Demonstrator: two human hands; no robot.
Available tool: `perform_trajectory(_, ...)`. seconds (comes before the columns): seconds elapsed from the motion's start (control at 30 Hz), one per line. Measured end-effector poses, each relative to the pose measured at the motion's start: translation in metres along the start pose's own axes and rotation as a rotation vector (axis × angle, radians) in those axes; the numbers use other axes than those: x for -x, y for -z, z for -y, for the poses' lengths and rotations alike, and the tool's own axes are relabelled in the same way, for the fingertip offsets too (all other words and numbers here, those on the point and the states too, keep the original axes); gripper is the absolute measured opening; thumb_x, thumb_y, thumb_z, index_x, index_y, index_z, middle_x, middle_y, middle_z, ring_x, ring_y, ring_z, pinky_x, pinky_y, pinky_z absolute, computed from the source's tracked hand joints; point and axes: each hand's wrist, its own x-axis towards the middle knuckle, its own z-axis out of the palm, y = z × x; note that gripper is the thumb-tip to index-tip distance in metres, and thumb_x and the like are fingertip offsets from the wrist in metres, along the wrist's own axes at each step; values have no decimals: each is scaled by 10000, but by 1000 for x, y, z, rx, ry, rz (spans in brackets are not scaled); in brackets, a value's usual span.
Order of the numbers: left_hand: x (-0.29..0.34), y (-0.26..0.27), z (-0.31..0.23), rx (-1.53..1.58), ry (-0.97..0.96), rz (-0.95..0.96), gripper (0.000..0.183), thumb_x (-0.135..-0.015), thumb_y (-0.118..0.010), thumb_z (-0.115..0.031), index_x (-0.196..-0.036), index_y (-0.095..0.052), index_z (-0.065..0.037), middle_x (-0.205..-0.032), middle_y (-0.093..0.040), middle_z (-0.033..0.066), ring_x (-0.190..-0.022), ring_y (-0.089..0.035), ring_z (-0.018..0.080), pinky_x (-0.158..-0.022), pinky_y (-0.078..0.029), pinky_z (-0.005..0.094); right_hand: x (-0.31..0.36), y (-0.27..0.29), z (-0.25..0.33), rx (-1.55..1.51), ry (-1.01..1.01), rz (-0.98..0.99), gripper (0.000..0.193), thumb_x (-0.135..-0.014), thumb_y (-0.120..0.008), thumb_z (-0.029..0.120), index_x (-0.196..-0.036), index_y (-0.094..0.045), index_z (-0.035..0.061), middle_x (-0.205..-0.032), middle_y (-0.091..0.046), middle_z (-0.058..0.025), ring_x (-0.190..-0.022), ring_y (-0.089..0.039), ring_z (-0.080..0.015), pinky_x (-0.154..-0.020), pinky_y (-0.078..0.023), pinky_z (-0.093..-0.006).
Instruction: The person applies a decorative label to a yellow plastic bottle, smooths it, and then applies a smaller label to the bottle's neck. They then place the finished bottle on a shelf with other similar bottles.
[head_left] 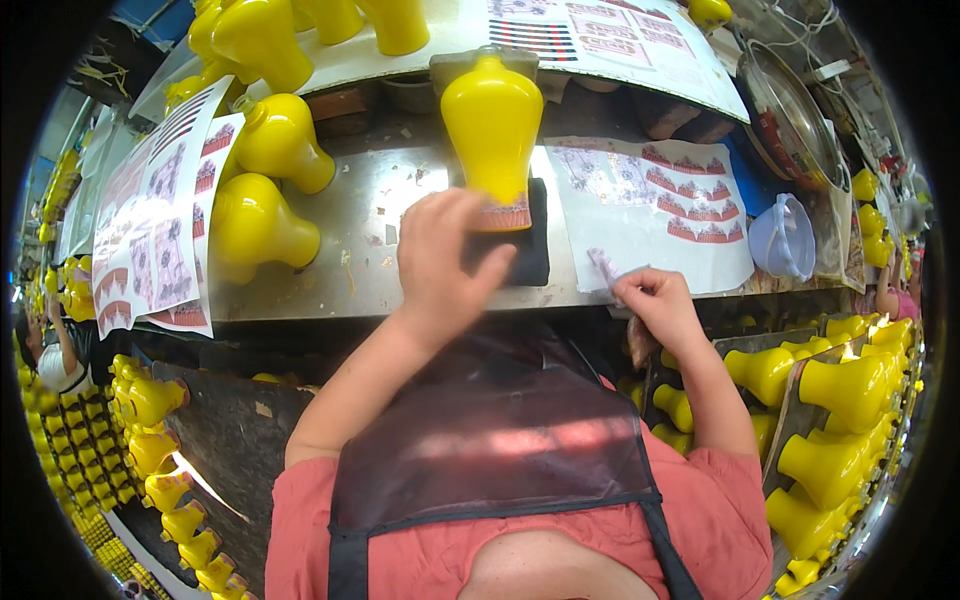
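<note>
A glossy yellow vase (490, 120) lies on its side at the middle of the workbench, its base toward me. A patterned reddish decal band (507, 214) runs round its base end. My left hand (440, 255) is at that base end, thumb and fingers apart and partly blurred; whether it touches the vase I cannot tell. To the right, my right hand (660, 305) pinches a small pale purple patterned decal (603, 268) over the bench's front edge. Below these fingers a brownish thing (638, 342) shows, its kind unclear. Under the vase's base lies a black pad (537, 255).
A printed decal sheet (690, 270) lies right of the vase, beside a pale blue bucket (782, 238). More decal sheets (130, 240) lean at left against yellow vases (262, 225). Racks of yellow vases (840, 465) stand close on both sides. A round metal tray (790, 120) is at back right.
</note>
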Motion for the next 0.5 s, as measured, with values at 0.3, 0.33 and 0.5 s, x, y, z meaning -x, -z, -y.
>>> perform_trajectory(0.3, -21, -7, -40, 83, -166, 77, 511, -694, -846, -178, -1163, -662, -94, -1122, -608, 121, -1029, -606, 335, -892, -478, 450, -4, -18, 93, -782, 18, 292, 394, -1047, -558, 318, -1230, -698, -2, -615, -594, -31, -474, -504, -76, -461, -397, -193)
perform_trajectory(0.33, -26, -7, -39, 45, -175, 43, 498, -700, -837, -157, -1161, -663, -90, -1100, -615, 115, -1000, -616, 327, -869, -487, 439, -3, -21, 99, -791, -3, 316, 416, -1062, -526, 324, -1292, -662, 5, -619, -595, -35, -473, -501, -74, -465, -397, -186)
perform_trajectory(0.5, -46, 3, -30, 28, -202, -50, 369, -727, -768, -11, -1088, -714, -66, -943, -673, 103, -814, -663, 288, -720, -527, 366, -5, -21, 123, -795, 70, 360, 378, -1048, -556, 263, -1324, -653, 24, -651, -604, -33, -504, -509, -64, -498, -419, -188)
